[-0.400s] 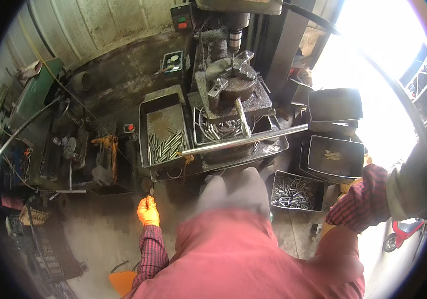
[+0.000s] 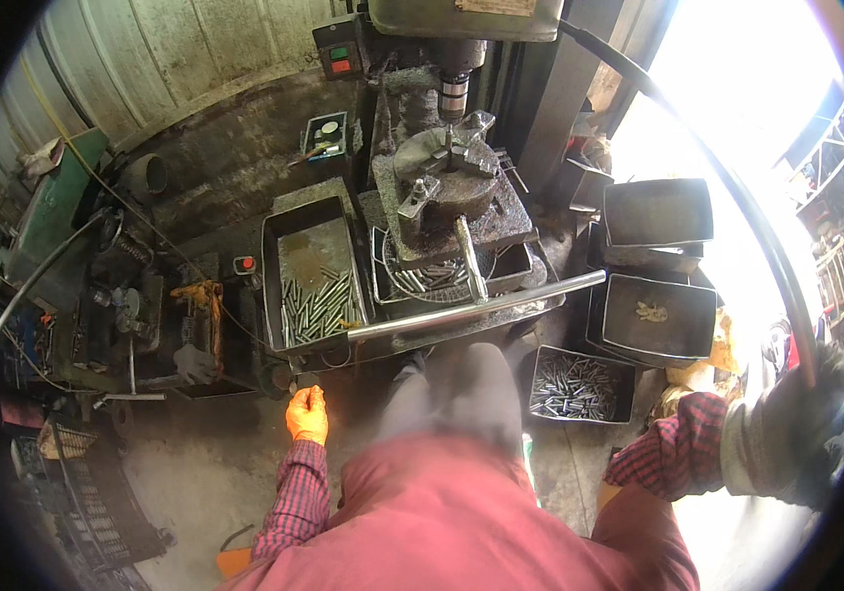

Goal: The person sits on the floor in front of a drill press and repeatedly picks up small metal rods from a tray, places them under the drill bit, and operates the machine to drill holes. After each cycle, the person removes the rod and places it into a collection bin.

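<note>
My left hand (image 2: 306, 416), in an orange glove, is low on the left, in front of the long tray. Its fingers are pinched together; a small greyish thing shows at the tips, too unclear to name. Far right, my right hand (image 2: 786, 438) wears a grey glove and is closed around the end of a long curved lever (image 2: 712, 163) that runs to the drill press (image 2: 466, 20). The drill chuck (image 2: 453, 96) hangs above a round clamping chuck (image 2: 446, 167) on the machine table. A small upright piece stands in its jaws.
Metal pins lie in the long tray (image 2: 269, 256) and the floor bin (image 2: 631, 394). A bright bar (image 2: 481, 310) crosses the machine's front. Stacked metal bins (image 2: 658, 212) stand at right. A second machine (image 2: 131, 315) is at left, a switch box (image 2: 340, 49) on top.
My right hand and the lever's end have come down and nearer to me. The whole view has shifted slightly. My left hand stays pinched in about the same place.
</note>
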Motion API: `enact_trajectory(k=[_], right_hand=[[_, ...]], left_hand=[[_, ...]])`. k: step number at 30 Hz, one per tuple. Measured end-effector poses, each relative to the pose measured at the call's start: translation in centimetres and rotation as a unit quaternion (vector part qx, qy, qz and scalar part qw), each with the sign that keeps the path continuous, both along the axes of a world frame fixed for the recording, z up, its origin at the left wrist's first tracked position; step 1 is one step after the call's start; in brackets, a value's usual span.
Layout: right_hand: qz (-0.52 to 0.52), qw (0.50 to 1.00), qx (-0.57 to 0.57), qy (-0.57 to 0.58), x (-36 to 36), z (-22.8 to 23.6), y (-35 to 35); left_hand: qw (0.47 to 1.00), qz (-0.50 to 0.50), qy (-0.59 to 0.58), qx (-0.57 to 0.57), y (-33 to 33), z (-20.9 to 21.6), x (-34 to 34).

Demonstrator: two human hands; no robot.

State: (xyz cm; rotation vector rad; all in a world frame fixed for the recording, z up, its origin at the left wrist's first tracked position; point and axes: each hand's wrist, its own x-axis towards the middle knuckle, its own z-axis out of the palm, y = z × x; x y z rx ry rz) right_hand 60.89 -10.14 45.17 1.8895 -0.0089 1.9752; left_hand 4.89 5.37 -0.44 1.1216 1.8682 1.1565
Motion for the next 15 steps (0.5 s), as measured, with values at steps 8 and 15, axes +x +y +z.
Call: enact_trajectory(k=[8, 15], right_hand=[[-0.321, 0.936, -0.110, -0.094, 0.4, -1.1, 0.3], [-0.901, -0.048, -0.432, -0.006, 0.1, -3.1, 2.3]], left_hand=[[0.997, 0.033, 0.061, -0.041, -4.2, -3.4, -1.4], [0.991, 0.105, -0.050, -0.066, -6.8, -5.9, -2.5]])
